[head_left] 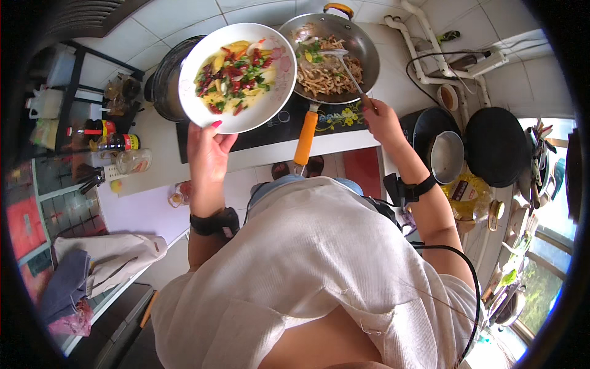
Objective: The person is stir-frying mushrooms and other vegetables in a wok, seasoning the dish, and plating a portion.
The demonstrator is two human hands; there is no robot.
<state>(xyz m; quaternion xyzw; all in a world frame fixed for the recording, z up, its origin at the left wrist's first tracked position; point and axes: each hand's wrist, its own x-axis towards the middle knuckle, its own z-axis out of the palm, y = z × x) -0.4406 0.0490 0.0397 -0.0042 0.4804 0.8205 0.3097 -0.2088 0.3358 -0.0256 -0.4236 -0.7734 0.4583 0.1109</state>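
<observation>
My left hand [209, 150] grips the near rim of a white plate [276, 99] with a pink flower pattern. On it lie dried red chilies, chopped green onion and yellowish slices [235, 76] in some liquid. The plate is held up beside a steel wok [368, 60] and overlaps its left edge in view. Shredded cooked meat [322, 78] fills part of the wok, with a little green onion on top. My right hand [385, 124] is closed around the handle of a metal spatula [350, 71], whose blade rests over the meat. The wok's orange handle [306, 138] points towards me.
Under the wok is a black cooktop [258, 136]. A dark pot [168, 83] stands behind the plate. Sauce bottles [124, 142] and a glass jar [133, 161] are at left. At right are a metal pot [447, 157], a black round pan [495, 146] and an oil jug [465, 196].
</observation>
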